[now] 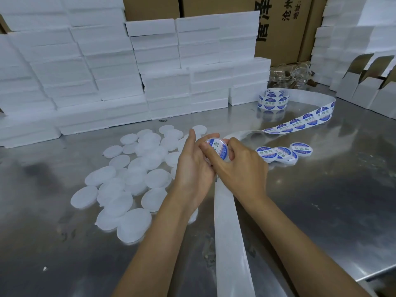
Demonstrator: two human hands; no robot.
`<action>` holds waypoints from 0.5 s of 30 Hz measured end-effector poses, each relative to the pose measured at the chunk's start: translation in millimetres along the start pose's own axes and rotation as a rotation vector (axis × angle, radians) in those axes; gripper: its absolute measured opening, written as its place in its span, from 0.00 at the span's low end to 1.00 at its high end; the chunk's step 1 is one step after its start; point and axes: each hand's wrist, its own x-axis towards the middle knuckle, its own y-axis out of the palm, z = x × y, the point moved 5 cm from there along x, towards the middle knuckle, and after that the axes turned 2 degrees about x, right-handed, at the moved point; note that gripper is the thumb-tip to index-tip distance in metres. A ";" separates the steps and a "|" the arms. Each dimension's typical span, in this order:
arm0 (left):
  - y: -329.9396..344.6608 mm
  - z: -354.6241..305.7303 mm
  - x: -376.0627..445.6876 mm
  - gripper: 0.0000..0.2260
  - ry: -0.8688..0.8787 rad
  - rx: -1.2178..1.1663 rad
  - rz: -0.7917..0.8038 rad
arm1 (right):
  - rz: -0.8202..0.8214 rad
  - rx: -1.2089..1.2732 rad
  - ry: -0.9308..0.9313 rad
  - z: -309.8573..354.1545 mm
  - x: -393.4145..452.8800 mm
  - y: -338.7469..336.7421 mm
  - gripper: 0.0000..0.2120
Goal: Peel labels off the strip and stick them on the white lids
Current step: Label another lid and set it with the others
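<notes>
I hold a white lid (216,149) between both hands above the counter (321,189), its blue-and-white label (218,147) facing up. My left hand (194,166) cups it from the side with fingers curled round its edge, and my right hand (240,166) grips the other side, thumb pressing on the label. The bare backing strip (229,232) runs from under my hands toward me. Past the lid, the strip with labels (300,123) curves away to a small roll (273,99). Just right of the lid lie three labelled lids (282,153). Left of it spreads a pile of plain lids (132,174). Behind that pile stand stacked foam boxes (128,71), with cardboard cartons (282,28) further back.
</notes>
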 end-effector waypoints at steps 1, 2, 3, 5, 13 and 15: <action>1.0 0.2 -0.1 0.25 0.004 0.009 0.001 | 0.001 0.013 0.013 -2.2 0.6 0.8 0.29; 1.7 0.2 -0.1 0.24 0.009 0.016 0.004 | 0.002 0.037 0.025 -4.1 1.2 1.7 0.29; 2.7 0.3 0.0 0.23 0.013 0.020 0.015 | -0.002 0.064 0.037 -5.7 2.0 2.1 0.28; 4.4 0.2 0.1 0.20 0.023 0.024 0.047 | -0.023 0.117 0.051 -7.2 3.8 1.8 0.27; -1.1 -6.0 2.3 0.10 0.200 0.167 -0.013 | 0.100 0.199 -0.028 -1.5 -0.4 6.0 0.25; -1.0 -9.1 -0.1 0.10 0.231 0.158 0.003 | 0.144 0.184 -0.080 3.8 -3.8 8.6 0.26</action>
